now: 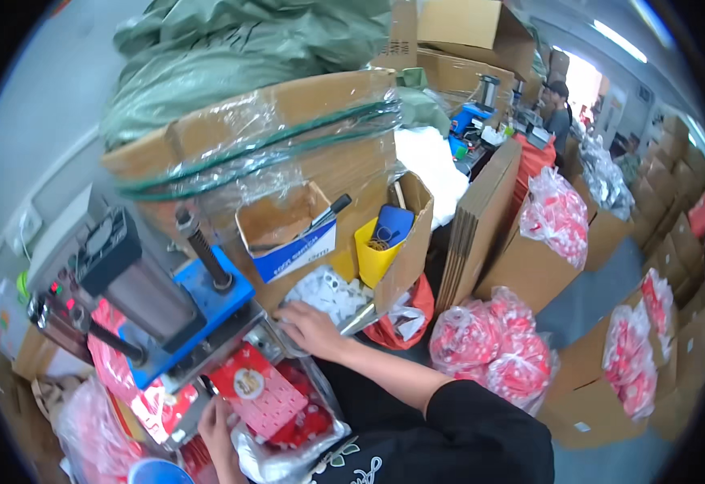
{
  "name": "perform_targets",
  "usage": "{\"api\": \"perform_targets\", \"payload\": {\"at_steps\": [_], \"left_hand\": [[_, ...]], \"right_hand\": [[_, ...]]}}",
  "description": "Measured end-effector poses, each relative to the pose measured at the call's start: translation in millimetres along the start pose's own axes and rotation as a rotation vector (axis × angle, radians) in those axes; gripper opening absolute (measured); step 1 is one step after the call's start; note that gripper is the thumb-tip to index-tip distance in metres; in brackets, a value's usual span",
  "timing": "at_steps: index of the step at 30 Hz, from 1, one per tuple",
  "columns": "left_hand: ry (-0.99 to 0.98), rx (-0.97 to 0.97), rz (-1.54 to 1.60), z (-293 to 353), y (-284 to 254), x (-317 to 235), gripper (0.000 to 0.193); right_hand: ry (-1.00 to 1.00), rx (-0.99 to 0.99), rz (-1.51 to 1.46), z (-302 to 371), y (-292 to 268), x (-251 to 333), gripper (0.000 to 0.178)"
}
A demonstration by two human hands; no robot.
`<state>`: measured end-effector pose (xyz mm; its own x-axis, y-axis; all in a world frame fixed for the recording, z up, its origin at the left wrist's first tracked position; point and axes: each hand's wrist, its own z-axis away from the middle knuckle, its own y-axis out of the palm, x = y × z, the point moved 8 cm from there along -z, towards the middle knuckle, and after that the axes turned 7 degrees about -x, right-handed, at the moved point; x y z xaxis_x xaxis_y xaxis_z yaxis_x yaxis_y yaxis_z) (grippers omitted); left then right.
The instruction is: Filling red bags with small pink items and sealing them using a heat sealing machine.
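My left hand (217, 423) is at the lower left, its fingers closed at the left edge of a red printed cloth piece (265, 397) with a pale round patch. Beneath that cloth, more red and white fabric (308, 421) fills a clear plastic bag (260, 458). My right hand (310, 329) reaches across to the left, fingers stretched out beside the press machine's metal base. Just beyond its fingers lies a heap of small white pieces (324, 292) in a cardboard box. The blue-framed press machine (235, 282) stands left of both hands; its working area is partly hidden.
A small blue-and-white box (296, 256) with a black marker and a yellow container (378, 250) stand behind the white pieces. Bagged red goods (494, 347) and flattened cartons (477, 222) are to the right. A person (561, 121) stands in the far background.
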<state>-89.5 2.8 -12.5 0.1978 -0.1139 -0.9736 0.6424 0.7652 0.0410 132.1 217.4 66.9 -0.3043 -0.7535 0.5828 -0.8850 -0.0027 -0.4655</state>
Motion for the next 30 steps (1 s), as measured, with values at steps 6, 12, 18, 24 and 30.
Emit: {"api": "perform_targets", "payload": {"at_steps": [6, 12, 18, 24, 30], "left_hand": [[-0.056, 0.088, 0.067, 46.0, -43.7, 54.9, 0.044], [-0.128, -0.01, -0.102, 83.3, -72.4, 67.9, 0.046], [-0.373, -0.332, 0.023, 101.8, -145.6, 116.4, 0.054], [-0.582, -0.49, 0.04, 117.5, -169.7, 147.1, 0.063], [-0.474, -0.363, -0.093, 102.4, -166.2, 132.8, 0.055]], "right_hand": [[-0.531, 0.094, -0.313, 76.0, 1.2, 76.4, 0.015], [-0.253, 1.345, 0.098, 226.6, 158.1, 18.1, 0.072], [-0.263, 1.396, 0.198, 268.0, 186.0, 6.9, 0.038], [-0.153, 1.324, -0.042, 255.8, 146.7, 12.7, 0.033], [-0.131, 1.308, -0.071, 259.0, 130.8, 11.4, 0.029]]}}
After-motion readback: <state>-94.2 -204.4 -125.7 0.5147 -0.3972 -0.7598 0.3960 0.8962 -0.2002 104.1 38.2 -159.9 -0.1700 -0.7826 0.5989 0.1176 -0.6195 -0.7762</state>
